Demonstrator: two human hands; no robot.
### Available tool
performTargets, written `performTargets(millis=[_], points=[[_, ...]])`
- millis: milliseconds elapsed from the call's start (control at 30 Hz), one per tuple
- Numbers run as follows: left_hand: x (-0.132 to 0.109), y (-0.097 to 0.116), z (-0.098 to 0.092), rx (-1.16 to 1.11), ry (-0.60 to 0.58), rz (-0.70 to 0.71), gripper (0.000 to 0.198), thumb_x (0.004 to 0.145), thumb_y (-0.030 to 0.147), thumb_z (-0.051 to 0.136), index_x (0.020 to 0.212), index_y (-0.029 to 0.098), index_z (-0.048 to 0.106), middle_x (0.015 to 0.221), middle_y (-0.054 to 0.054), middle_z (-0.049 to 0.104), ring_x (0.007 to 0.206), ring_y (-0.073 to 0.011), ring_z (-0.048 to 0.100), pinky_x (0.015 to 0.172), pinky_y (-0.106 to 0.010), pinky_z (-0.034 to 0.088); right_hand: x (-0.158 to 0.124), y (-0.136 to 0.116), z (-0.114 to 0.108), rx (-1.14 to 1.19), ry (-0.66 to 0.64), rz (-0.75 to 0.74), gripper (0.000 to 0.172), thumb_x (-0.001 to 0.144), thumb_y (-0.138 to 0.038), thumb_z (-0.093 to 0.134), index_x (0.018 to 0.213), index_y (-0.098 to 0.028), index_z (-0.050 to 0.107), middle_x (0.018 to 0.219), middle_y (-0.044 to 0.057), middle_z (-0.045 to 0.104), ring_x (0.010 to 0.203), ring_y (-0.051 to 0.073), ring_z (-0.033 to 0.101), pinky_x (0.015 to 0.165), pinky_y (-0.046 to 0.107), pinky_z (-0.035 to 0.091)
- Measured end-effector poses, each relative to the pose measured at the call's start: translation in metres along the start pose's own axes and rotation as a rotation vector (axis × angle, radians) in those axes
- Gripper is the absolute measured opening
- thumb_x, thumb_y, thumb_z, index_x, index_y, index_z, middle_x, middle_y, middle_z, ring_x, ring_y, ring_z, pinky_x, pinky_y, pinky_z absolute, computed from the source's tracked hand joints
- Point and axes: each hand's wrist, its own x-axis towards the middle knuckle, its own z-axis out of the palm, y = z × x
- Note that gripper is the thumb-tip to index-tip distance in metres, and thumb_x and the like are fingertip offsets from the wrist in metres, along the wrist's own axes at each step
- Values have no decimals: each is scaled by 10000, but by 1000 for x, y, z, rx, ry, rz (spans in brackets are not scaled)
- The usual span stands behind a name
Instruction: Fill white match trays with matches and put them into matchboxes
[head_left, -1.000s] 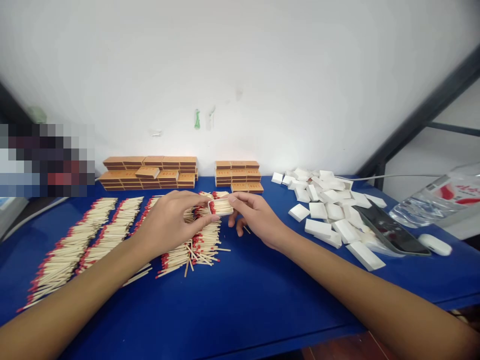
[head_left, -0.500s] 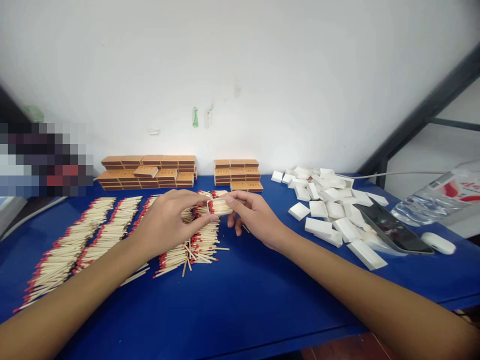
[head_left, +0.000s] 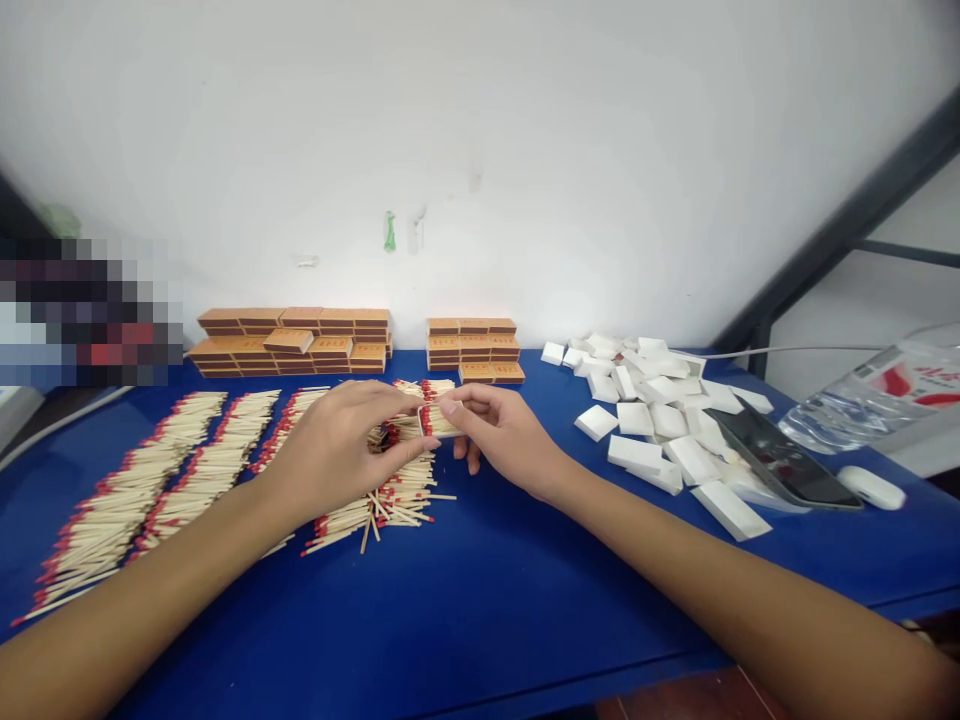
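Between my two hands is a small white matchbox tray [head_left: 435,424] with red-headed matches in it, held above the table. My left hand [head_left: 346,432] pinches the tray's left end between thumb and fingers. My right hand [head_left: 504,432] grips its right end, the thumb lying over the matches. Below and behind the hands lie rows of loose matches [head_left: 397,500], partly hidden by my left hand and forearm. Two more long rows of matches [head_left: 142,470] stretch across the table at the left.
Orange-brown matchboxes [head_left: 292,358] are stacked along the wall, with a smaller stack [head_left: 472,345] to their right. White empty trays [head_left: 667,420] lie heaped at the right, beside a phone [head_left: 787,455], a white earbud case [head_left: 872,487] and a clear plastic bottle [head_left: 847,400]. All rest on a blue table [head_left: 480,610].
The tray has shifted slightly to the left in view relative to my right thumb, which now covers more of the matches. Both hands stay on the tray; the view has moved a little.
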Motion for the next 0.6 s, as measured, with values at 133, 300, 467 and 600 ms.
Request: performTargets(millis=[133,300,467,600], points=[[0,0,0,3,11,28,330,940,407,730,1173,174,734,1030,-80,794,1044,-266,733,921,-406,575,0,1,1,6,-2,-11,333,920,-503,683,1026,-188,688,653,-30,612,516,105,570,432,219,475],[0,0,0,-4,-5,14,313,946,403,723,1174,188,728,1039,-78,792,1039,-262,733,913,-401,578,1,4,-1,14,-14,-35,315,920,-493,691,1027,-197,685,669,-29,606,550,118,592,437,227,490],[1,1,0,0,8,35,326,966,445,691,1198,219,729,1091,-70,795,1032,-247,739,934,-396,575,-1,3,0,-37,-44,-28,339,900,-497,716,1070,-206,683,691,-17,637,558,119,591,455,232,478],[1,1,-1,7,3,27,327,968,456,685,1183,216,736,1052,-68,799,1027,-254,741,916,-399,580,0,2,-2,-121,-35,-35,369,943,-537,645,1114,-213,688,759,11,683,570,131,600,473,254,453]])
